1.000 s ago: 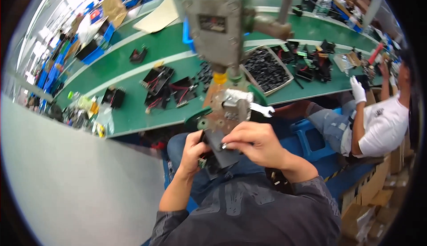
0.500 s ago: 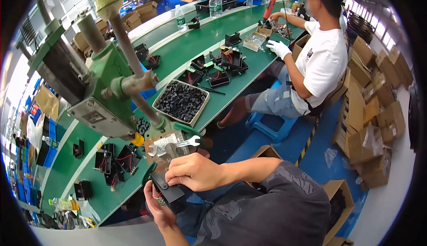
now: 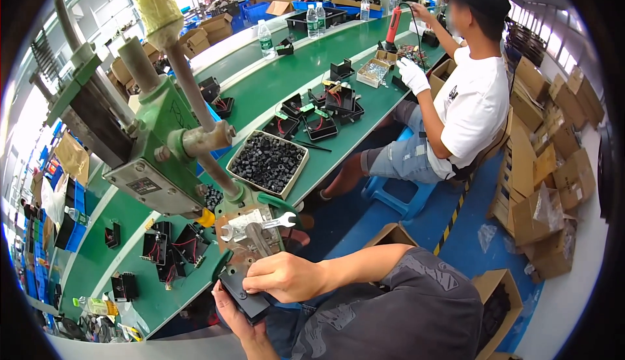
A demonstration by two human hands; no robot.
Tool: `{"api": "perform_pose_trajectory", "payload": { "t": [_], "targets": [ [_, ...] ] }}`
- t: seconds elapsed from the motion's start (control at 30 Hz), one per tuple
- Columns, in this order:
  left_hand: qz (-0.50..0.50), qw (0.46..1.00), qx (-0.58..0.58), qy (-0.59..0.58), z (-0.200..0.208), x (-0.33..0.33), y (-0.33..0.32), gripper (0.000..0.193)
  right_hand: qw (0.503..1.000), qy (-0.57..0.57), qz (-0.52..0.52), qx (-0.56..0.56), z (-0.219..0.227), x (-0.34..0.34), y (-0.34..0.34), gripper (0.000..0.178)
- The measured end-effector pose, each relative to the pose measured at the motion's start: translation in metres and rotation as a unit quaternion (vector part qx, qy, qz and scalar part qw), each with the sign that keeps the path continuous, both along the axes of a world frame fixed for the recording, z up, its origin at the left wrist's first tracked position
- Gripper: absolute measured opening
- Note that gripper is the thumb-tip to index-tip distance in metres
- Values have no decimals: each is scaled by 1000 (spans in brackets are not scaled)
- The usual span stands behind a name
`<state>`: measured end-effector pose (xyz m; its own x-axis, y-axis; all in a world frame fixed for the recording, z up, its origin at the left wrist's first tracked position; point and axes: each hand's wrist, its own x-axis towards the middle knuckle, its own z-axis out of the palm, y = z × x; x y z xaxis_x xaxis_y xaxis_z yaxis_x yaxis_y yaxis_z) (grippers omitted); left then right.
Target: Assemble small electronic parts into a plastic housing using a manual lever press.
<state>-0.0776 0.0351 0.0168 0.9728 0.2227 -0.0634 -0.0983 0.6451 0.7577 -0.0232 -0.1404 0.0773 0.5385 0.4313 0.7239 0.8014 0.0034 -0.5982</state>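
Note:
In front of me, beside the base of a green machine press (image 3: pixel 159 145), my left hand (image 3: pixel 234 314) holds a black plastic box (image 3: pixel 252 305) from below and the side. My right hand (image 3: pixel 286 276) is closed over the box's upper face, its fingertips pressed together against it. Whatever small part those fingers may pinch is hidden. A dark round spot shows on the face beside the fingertips. Just beyond my right hand, a silver open-ended wrench (image 3: pixel 285 220) lies on the press base.
A tray of small black parts (image 3: pixel 268 163) stands behind the press. Wired black boxes (image 3: pixel 172 249) lie left on the green bench, more (image 3: pixel 320 125) farther back. A co-worker (image 3: pixel 475 93) sits at the far right. Cardboard boxes (image 3: pixel 498 301) stand on the floor.
The black box has tilted in my left hand, showing more of its flat face, and the wires at its edge no longer show. The co-worker's bare hand has risen near the red tool.

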Motion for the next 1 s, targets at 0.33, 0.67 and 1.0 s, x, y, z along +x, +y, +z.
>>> {"api": "perform_pose_trajectory", "payload": {
  "t": [0.33, 0.67, 1.0],
  "targets": [
    [-28, 998, -14, 47, 18, -1, 1, 33, 999, -45, 1, -29, -5, 0, 0, 25],
    [100, 976, 194, -22, 14, -5, -2, 38, 996, -82, -17, 24, -13, -3, 7, 26],
    [85, 991, 100, 13, 3, 8, 4, 35, 993, -65, -78, 65, -4, 13, -11, 30]
  ]
}}
